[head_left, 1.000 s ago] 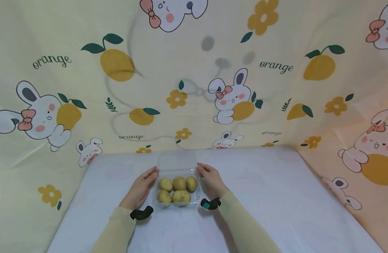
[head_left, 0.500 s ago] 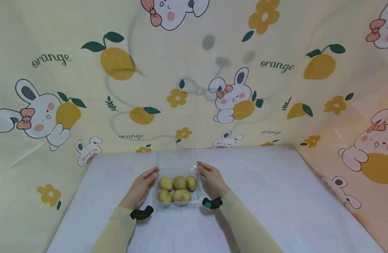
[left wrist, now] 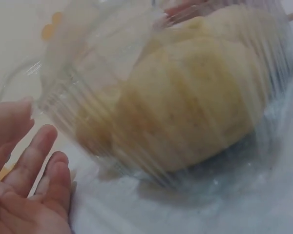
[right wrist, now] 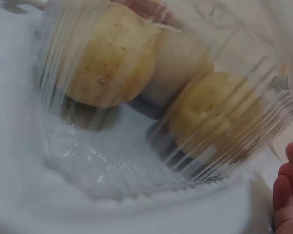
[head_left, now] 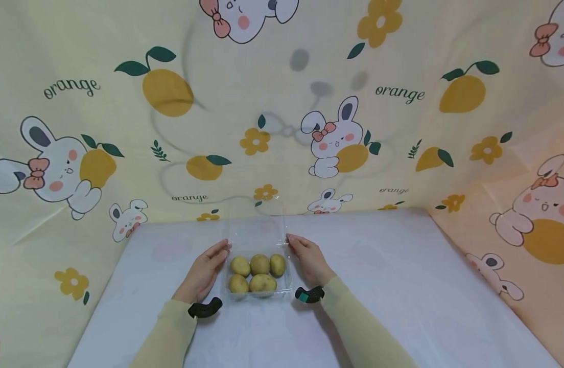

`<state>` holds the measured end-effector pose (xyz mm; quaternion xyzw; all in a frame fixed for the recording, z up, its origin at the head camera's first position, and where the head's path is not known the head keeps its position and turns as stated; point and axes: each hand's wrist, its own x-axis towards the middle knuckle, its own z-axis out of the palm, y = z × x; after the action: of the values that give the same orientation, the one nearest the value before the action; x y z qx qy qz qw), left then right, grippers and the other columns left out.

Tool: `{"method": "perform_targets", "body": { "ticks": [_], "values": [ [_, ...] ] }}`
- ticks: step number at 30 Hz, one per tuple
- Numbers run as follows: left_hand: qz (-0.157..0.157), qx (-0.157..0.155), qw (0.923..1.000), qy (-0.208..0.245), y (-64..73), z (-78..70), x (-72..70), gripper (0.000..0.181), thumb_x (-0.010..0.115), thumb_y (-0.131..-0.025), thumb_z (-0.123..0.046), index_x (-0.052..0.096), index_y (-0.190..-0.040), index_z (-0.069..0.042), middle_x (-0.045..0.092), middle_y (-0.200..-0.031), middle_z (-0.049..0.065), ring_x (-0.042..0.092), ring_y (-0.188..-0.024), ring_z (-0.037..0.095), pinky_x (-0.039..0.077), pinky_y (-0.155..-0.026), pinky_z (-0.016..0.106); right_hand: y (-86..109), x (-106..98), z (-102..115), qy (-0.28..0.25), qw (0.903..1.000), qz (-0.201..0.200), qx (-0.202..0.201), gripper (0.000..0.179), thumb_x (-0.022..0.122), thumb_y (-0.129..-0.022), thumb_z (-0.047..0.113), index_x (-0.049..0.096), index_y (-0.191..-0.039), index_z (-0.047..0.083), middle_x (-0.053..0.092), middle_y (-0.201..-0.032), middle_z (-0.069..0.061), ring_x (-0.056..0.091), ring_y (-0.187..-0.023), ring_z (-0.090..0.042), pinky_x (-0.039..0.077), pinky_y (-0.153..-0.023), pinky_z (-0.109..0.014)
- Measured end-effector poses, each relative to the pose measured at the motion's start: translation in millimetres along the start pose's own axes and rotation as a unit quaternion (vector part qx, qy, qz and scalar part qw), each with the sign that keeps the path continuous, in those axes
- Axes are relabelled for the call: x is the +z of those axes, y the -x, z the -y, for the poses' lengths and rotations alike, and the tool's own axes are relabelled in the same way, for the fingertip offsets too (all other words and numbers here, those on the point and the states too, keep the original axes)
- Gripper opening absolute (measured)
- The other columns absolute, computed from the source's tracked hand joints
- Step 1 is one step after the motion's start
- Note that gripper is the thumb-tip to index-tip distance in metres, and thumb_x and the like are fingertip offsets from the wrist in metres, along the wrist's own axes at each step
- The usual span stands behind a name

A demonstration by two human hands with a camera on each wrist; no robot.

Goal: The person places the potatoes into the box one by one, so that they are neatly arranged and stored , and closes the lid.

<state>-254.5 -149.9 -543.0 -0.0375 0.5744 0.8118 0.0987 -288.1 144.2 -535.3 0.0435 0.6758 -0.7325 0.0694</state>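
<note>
A clear plastic clamshell box (head_left: 282,289) holds several potatoes (head_left: 262,282), and its see-through lid (head_left: 256,225) stands tilted up at the back. My left hand (head_left: 204,273) pinches the lid's left edge near the fold with thumb and forefinger; in the left wrist view its other fingers (left wrist: 51,180) lie loosely bent beside the box. At the opposite edge my right hand (head_left: 310,261) pinches the lid in the same way. Only some of its fingertips (right wrist: 285,192) show in the right wrist view, apart from the box wall, and its thumb is hidden there.
A white-covered table (head_left: 383,306) lies under the box. Behind it and at the sides hangs a cream cloth (head_left: 273,168) printed with rabbits and oranges. A dark band (head_left: 206,308) sits on the left wrist, another dark band (head_left: 309,295) on the right.
The lid has swung up from leaning far back to a steeper tilt, its far edge now in front of the cloth. Both hands stay at its sides, the potatoes in place.
</note>
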Motion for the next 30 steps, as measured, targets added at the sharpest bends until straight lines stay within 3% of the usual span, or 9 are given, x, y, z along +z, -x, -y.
{"method": "perform_targets", "body": {
  "ticks": [4,8,15,20,24,30],
  "values": [
    [0.001,-0.004,1.0000,0.005,0.8,-5.7,2.3,0.053,0.054,-0.099,-0.006,0.035,-0.149,-0.006,0.040,-0.148,0.011,0.040,-0.134,0.021,0.035,-0.109,0.030,-0.3,-2.3,5.6,-0.007,0.9997,0.015,0.019,0.042,0.061,-0.096,0.032,0.059,-0.131,0.010,0.063,-0.119,-0.009,0.058,-0.108,-0.021,0.047,-0.095,-0.033],
    [0.012,0.011,0.9991,0.039,3.3,-16.4,8.0,0.056,0.054,-0.098,-0.003,0.031,-0.149,-0.002,0.034,-0.150,0.016,0.045,-0.129,0.025,0.037,-0.108,0.035,-0.6,-3.3,15.8,0.007,0.9994,0.030,0.014,0.044,0.060,-0.097,0.029,0.055,-0.135,0.006,0.061,-0.118,-0.016,0.060,-0.100,-0.023,0.052,-0.087,-0.033],
    [0.011,0.029,0.9990,0.031,10.3,-32.1,11.8,0.051,0.053,-0.099,-0.005,0.036,-0.147,-0.002,0.034,-0.150,0.016,0.041,-0.131,0.033,0.039,-0.106,0.037,3.8,-1.0,31.0,0.026,0.9983,0.052,-0.004,0.046,0.058,-0.098,0.032,0.055,-0.134,0.004,0.054,-0.127,-0.024,0.059,-0.106,-0.027,0.051,-0.092,-0.038],
    [0.009,0.021,0.9992,0.032,14.3,-35.1,12.0,0.053,0.056,-0.100,-0.020,0.038,-0.147,-0.004,0.035,-0.150,0.016,0.035,-0.135,0.035,0.037,-0.108,0.039,8.4,0.3,35.6,0.012,0.9984,0.055,0.004,0.057,0.053,-0.099,0.043,0.052,-0.135,0.000,0.052,-0.131,-0.025,0.056,-0.114,-0.031,0.049,-0.095,-0.038],
    [0.022,0.025,0.9993,0.019,18.5,-35.4,12.1,0.061,0.055,-0.100,-0.031,0.033,-0.148,-0.002,0.029,-0.152,0.020,0.031,-0.137,0.038,0.034,-0.110,0.042,11.3,0.8,38.5,0.004,0.9981,0.058,0.019,0.060,0.044,-0.101,0.047,0.050,-0.137,-0.002,0.051,-0.133,-0.023,0.053,-0.117,-0.033,0.047,-0.098,-0.040],
    [0.047,0.035,0.9983,-0.002,26.7,-37.8,10.3,0.063,0.050,-0.102,-0.034,0.028,-0.148,0.003,0.025,-0.153,0.022,0.028,-0.138,0.039,0.031,-0.111,0.045,16.4,0.5,44.4,0.008,0.9961,0.081,0.036,0.069,0.039,-0.100,0.054,0.047,-0.138,-0.003,0.047,-0.137,-0.022,0.048,-0.123,-0.034,0.042,-0.103,-0.042]
  ]
}}
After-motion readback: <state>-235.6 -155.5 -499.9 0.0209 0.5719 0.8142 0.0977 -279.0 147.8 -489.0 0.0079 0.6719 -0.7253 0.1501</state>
